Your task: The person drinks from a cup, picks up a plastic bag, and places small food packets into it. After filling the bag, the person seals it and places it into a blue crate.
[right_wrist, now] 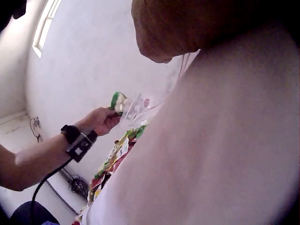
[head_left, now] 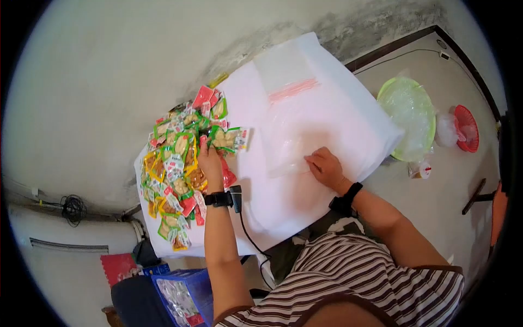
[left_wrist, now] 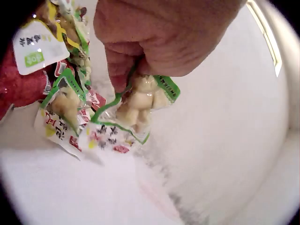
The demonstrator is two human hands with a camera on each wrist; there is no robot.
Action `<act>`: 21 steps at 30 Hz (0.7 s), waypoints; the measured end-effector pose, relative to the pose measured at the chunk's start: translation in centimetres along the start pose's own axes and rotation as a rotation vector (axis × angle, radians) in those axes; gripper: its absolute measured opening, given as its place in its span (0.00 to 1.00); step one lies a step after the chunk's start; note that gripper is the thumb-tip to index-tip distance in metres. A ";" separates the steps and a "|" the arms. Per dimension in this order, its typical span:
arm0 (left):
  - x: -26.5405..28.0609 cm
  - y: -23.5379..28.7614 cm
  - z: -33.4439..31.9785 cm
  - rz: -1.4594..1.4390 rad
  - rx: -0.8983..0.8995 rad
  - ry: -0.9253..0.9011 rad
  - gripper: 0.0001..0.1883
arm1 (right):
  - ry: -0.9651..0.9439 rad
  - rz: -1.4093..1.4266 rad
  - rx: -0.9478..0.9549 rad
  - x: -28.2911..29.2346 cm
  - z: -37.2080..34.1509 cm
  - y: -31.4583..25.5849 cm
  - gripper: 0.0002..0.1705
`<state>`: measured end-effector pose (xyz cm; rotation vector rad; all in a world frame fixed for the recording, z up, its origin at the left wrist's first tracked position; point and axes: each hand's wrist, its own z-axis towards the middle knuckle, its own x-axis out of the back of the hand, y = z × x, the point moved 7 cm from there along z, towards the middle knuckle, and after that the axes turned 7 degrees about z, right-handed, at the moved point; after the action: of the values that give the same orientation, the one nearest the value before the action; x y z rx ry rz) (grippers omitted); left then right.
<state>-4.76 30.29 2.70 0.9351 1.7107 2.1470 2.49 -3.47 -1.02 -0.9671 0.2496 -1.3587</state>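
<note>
My left hand [head_left: 210, 163] pinches a small green-edged snack packet [left_wrist: 140, 103] by its edge, lifted over the pile. Pale chunks show through the packet's clear window. Under and around that hand lies a heap of snack packets [head_left: 177, 158], with green, yellow and red edges. To the right, my right hand [head_left: 327, 168] has its fingers curled at the near edge of a clear plastic bag [head_left: 286, 141], which lies flat on the white-covered table [head_left: 250, 201]. Red lines of print run across the bag's far part. The right wrist view shows only the hand's dark underside.
Right of the table stand a green basin [head_left: 430, 103] lined with clear plastic and a red basket [head_left: 469, 131]. A blue crate [head_left: 201, 289] holding packets is below the table's left side. A black cable [head_left: 248, 231] hangs from the left wrist camera. The wall borders the far edge.
</note>
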 end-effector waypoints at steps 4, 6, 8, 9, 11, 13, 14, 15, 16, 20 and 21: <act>1.0 -1.0 -5.3 -0.425 0.229 -0.175 0.09 | -0.002 0.017 -0.012 -0.1 -0.3 0.4 0.08; -0.3 -1.2 -9.2 -0.363 0.317 -0.292 0.10 | -0.003 0.023 -0.015 0.0 -0.1 0.3 0.08; -2.5 -2.9 -13.1 -0.268 0.423 -0.484 0.10 | 0.006 0.021 -0.007 0.1 -0.1 0.4 0.07; -3.8 -3.9 -15.0 -0.233 0.462 -0.565 0.11 | 0.010 0.030 -0.011 0.0 -0.1 0.5 0.08; -7.0 -4.1 -18.1 -0.148 0.552 -0.576 0.10 | 0.011 0.037 -0.011 0.1 -0.3 0.5 0.08; -9.6 -5.2 -19.1 -0.224 0.603 -0.647 0.10 | -0.008 0.048 -0.042 -0.1 -0.2 0.7 0.08; -10.1 -5.2 -18.9 -0.226 0.599 -0.645 0.10 | -0.008 0.049 -0.037 -0.2 -0.2 0.8 0.08; -10.7 -4.9 -18.5 -0.182 0.570 -0.637 0.09 | -0.012 0.075 -0.059 -0.4 -0.3 1.1 0.08; -11.2 -4.5 -18.0 -0.139 0.539 -0.630 0.09 | -0.014 0.100 -0.079 -0.3 -0.4 1.4 0.08; -12.0 -3.6 -16.4 -0.156 0.403 -0.537 0.09 | -0.025 0.108 -0.051 -0.4 -0.6 1.6 0.08; -11.8 -4.1 -16.2 -0.147 0.400 -0.453 0.10 | -0.061 0.082 -0.032 -0.5 -0.6 1.4 0.09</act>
<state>-6.43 12.29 -6.77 1.2344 1.9160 1.3845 2.97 -3.41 -2.60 -1.0126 0.2623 -1.2512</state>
